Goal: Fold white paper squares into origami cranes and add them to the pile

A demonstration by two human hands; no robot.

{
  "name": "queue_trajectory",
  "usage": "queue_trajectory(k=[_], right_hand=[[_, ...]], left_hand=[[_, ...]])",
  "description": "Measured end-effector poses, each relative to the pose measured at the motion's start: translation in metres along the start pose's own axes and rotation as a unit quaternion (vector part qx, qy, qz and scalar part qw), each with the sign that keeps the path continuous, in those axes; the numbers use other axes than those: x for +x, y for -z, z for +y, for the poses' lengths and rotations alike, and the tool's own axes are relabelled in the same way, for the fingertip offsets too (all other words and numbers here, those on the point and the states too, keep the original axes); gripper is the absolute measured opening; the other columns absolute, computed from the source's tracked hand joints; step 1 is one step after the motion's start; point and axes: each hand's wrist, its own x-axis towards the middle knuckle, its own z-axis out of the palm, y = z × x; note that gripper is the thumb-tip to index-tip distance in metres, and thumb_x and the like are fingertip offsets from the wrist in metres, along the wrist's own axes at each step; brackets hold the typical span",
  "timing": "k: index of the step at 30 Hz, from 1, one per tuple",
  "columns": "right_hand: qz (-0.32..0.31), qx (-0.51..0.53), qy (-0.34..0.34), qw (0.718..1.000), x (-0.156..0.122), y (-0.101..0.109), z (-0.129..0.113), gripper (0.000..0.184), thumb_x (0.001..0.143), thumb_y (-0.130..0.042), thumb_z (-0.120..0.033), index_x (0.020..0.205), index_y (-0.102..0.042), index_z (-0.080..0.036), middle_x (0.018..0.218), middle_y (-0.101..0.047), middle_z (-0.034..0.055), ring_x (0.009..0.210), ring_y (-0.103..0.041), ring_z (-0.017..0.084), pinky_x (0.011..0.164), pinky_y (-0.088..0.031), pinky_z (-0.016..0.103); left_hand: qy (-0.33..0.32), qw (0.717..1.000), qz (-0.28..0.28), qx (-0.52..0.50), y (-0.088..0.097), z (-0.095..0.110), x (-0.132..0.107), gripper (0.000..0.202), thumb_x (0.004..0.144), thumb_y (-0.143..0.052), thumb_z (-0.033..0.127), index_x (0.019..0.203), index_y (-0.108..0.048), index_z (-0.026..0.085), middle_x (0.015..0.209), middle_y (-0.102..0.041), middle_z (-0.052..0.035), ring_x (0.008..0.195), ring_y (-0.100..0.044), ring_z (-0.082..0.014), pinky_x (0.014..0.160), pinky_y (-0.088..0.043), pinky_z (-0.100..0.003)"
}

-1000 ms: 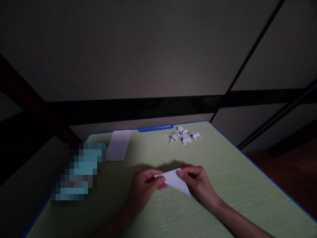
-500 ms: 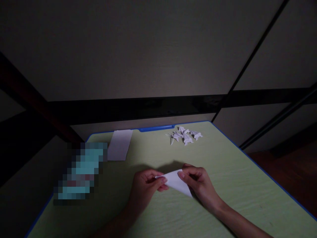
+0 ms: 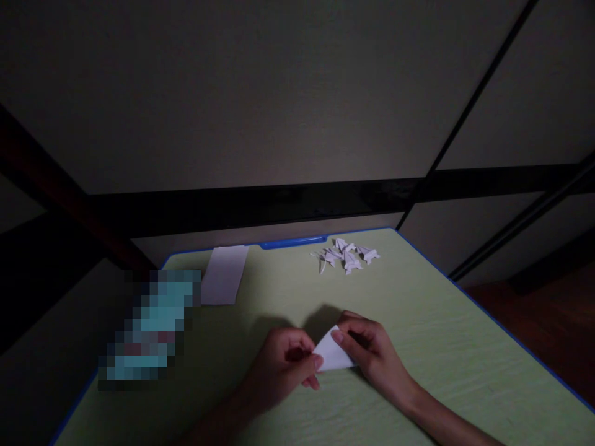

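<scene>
A small folded piece of white paper [image 3: 335, 356] is held between my two hands, just above the near part of the table. My left hand [image 3: 289, 360] pinches its left corner between thumb and fingers. At the upper right edge, my right hand [image 3: 365, 344] grips the paper with the thumb on top; its other fingers are partly hidden behind. The paper shows a roughly triangular face, and its right end is covered by my right hand.
Several folded white paper figures [image 3: 346, 255] lie together at the back right of the green table [image 3: 418, 322]. A stack of white paper [image 3: 225, 275] rests at the back left. Beside it is a blurred-out turquoise item [image 3: 155, 328]. A cabinet front [image 3: 260, 99] rises behind the table.
The paper has turned in my hands, its left corner now lower and its visible face smaller. My left hand has shifted slightly right and down. My right hand keeps its grip.
</scene>
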Motion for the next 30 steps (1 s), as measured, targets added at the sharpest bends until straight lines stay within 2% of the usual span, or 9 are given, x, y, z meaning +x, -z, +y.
queue_trajectory(k=[3, 5, 7, 11, 18, 22, 26, 30], right_hand=[[-0.037, -0.056, 0.054, 0.996, -0.004, -0.003, -0.004, 0.03, 0.08, -0.047, -0.03, 0.055, -0.056, -0.014, 0.057, -0.042, -0.0005, 0.057, -0.042, 0.011, 0.05, -0.031, 0.021], [-0.045, -0.069, 0.06, 0.995, -0.007, -0.005, -0.005, 0.029, 0.08, -0.047, -0.027, 0.056, -0.057, -0.015, 0.058, -0.044, -0.0003, 0.057, -0.043, 0.011, 0.051, -0.032, 0.021], [-0.043, -0.053, 0.032, 0.997, -0.007, -0.006, -0.004, 0.025, 0.078, -0.049, -0.027, 0.059, -0.057, -0.014, 0.059, -0.046, 0.0, 0.056, -0.044, 0.01, 0.05, -0.032, 0.021], [-0.028, 0.021, -0.065, 0.997, -0.005, -0.007, 0.0, 0.02, 0.07, -0.058, -0.032, 0.063, -0.054, -0.014, 0.056, -0.049, -0.0014, 0.051, -0.043, 0.009, 0.046, -0.032, 0.02], [-0.007, 0.143, -0.131, 0.981, 0.001, -0.005, -0.006, 0.03, 0.056, -0.068, -0.037, 0.056, -0.049, -0.014, 0.042, -0.043, -0.0067, 0.039, -0.034, 0.004, 0.039, -0.026, 0.018], [0.004, 0.205, -0.136, 0.969, 0.0, -0.007, -0.001, 0.033, 0.054, -0.069, -0.039, 0.053, -0.048, -0.013, 0.039, -0.042, -0.0072, 0.036, -0.032, 0.003, 0.036, -0.023, 0.017], [0.02, 0.224, -0.125, 0.966, -0.002, -0.009, 0.005, 0.033, 0.055, -0.07, -0.038, 0.049, -0.049, -0.013, 0.036, -0.042, -0.0072, 0.033, -0.031, 0.002, 0.034, -0.021, 0.016], [0.033, 0.238, -0.126, 0.963, -0.002, -0.008, 0.005, 0.032, 0.056, -0.069, -0.038, 0.047, -0.053, -0.012, 0.038, -0.048, -0.0047, 0.032, -0.034, 0.002, 0.033, -0.022, 0.016]], left_hand=[[0.026, 0.997, -0.059, 0.038, -0.006, -0.002, -0.003, 0.02, 0.06, -0.058, 0.029, 0.05, -0.054, 0.012, 0.043, -0.056, 0.0004, 0.035, -0.05, -0.0078, 0.036, -0.037, -0.016], [0.022, 0.997, -0.06, 0.052, -0.009, -0.005, -0.005, 0.023, 0.062, -0.056, 0.03, 0.048, -0.054, 0.012, 0.042, -0.055, 0.0005, 0.034, -0.049, -0.0077, 0.036, -0.037, -0.016], [0.011, 0.998, -0.035, 0.052, -0.011, -0.008, -0.005, 0.023, 0.062, -0.057, 0.03, 0.048, -0.055, 0.012, 0.042, -0.055, 0.0, 0.035, -0.05, -0.0083, 0.037, -0.038, -0.017], [-0.018, 0.999, 0.018, 0.036, -0.01, -0.011, -0.005, 0.023, 0.063, -0.057, 0.032, 0.052, -0.058, 0.011, 0.045, -0.058, -0.0019, 0.038, -0.054, -0.0104, 0.04, -0.041, -0.018], [-0.071, 0.993, 0.076, 0.055, -0.01, -0.005, -0.007, 0.021, 0.064, -0.057, 0.029, 0.057, -0.064, 0.011, 0.048, -0.064, -0.0041, 0.043, -0.058, -0.0131, 0.043, -0.044, -0.019], [-0.086, 0.989, 0.1, 0.073, -0.01, -0.001, -0.01, 0.02, 0.062, -0.06, 0.03, 0.055, -0.066, 0.012, 0.047, -0.064, -0.0036, 0.043, -0.058, -0.0145, 0.045, -0.046, -0.021], [-0.1, 0.985, 0.101, 0.094, -0.009, 0.0, -0.012, 0.02, 0.062, -0.06, 0.031, 0.053, -0.067, 0.013, 0.048, -0.065, -0.004, 0.044, -0.06, -0.0159, 0.046, -0.046, -0.021], [-0.102, 0.986, 0.095, 0.088, -0.01, 0.002, -0.012, 0.019, 0.062, -0.059, 0.029, 0.052, -0.066, 0.014, 0.047, -0.065, -0.0038, 0.043, -0.059, -0.0156, 0.045, -0.046, -0.021]])
